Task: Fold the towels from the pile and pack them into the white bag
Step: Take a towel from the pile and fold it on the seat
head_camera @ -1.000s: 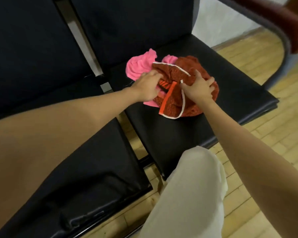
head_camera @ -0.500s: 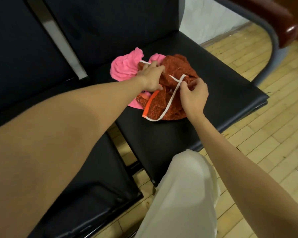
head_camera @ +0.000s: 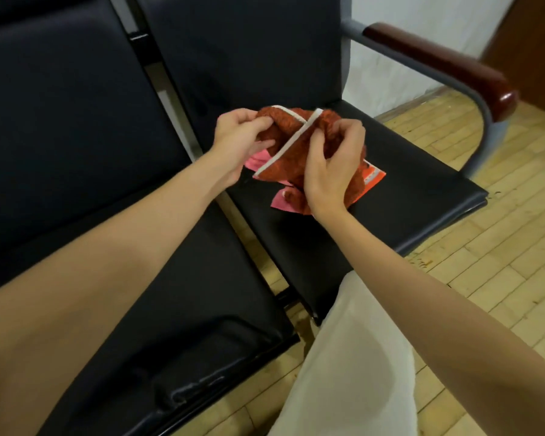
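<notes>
A rust-red towel (head_camera: pixel 291 158) with a white edge band and an orange stripe is bunched and lifted above the black chair seat (head_camera: pixel 400 184). My left hand (head_camera: pixel 238 143) grips its upper left part. My right hand (head_camera: pixel 334 166) pinches the white-banded edge near the middle. A pink towel (head_camera: pixel 280 201) lies on the seat under it, mostly hidden, with corners showing below and left of my hands. No white bag is in view.
A second black seat (head_camera: pixel 183 309) stands to the left, with black backrests behind both. A grey metal armrest with a dark red pad (head_camera: pixel 441 64) curves at the right. Wood-plank floor (head_camera: pixel 485 278) lies to the right. My light-trousered knee (head_camera: pixel 359 357) is at the bottom.
Both hands have lifted the red towel off the pink one and raised it above the seat. The view has shifted, so the pink towel is now mostly covered.
</notes>
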Demonstrator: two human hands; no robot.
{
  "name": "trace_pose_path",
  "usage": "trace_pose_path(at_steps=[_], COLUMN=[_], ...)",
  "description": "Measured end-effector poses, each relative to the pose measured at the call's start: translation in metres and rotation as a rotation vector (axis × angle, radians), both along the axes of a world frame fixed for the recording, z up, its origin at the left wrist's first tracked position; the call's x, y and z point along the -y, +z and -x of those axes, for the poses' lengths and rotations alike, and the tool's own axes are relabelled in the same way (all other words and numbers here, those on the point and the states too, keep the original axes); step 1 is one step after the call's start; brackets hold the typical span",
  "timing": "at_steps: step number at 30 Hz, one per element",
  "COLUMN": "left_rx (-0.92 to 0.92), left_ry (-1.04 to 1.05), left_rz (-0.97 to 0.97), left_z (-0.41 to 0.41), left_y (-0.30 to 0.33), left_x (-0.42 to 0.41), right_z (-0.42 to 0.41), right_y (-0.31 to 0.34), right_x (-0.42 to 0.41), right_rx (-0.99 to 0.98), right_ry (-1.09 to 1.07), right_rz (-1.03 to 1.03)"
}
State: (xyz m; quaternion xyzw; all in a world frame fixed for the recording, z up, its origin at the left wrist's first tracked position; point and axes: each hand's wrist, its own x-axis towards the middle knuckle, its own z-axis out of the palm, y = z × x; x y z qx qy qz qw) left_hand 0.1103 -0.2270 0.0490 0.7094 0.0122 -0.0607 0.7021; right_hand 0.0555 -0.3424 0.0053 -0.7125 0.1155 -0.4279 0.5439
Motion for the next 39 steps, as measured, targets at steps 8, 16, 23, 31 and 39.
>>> trace_pose_path(at_steps=[8, 16, 23, 31, 39], left_rx=[0.006, -0.092, -0.044, -0.038, -0.101], left_ry=[0.051, 0.254, 0.406, 0.601, 0.573], left_rz=[0.316, 0.470, 0.370, 0.098, 0.161], left_z=[0.068, 0.128, 0.172, 0.200, 0.222], left_y=[0.044, 0.010, -0.024, -0.043, -0.057], left_x=[-0.101, -0.197, -0.262, -0.317, -0.329], right_z=[0.038, 0.086, 0.104, 0.110, 0.109], right_y=[0.034, 0.033, 0.000, -0.031, -0.052], right_x=[-0.072, -0.144, -0.184, -0.191, -0.180], right_rx=[0.275, 0.092, -0.262, -0.578, -0.861], right_ry=[0.193, 0.433, 0.567, 0.673, 1.012], right_rz=[0.282, -0.016, -0.305, -0.257, -0.530])
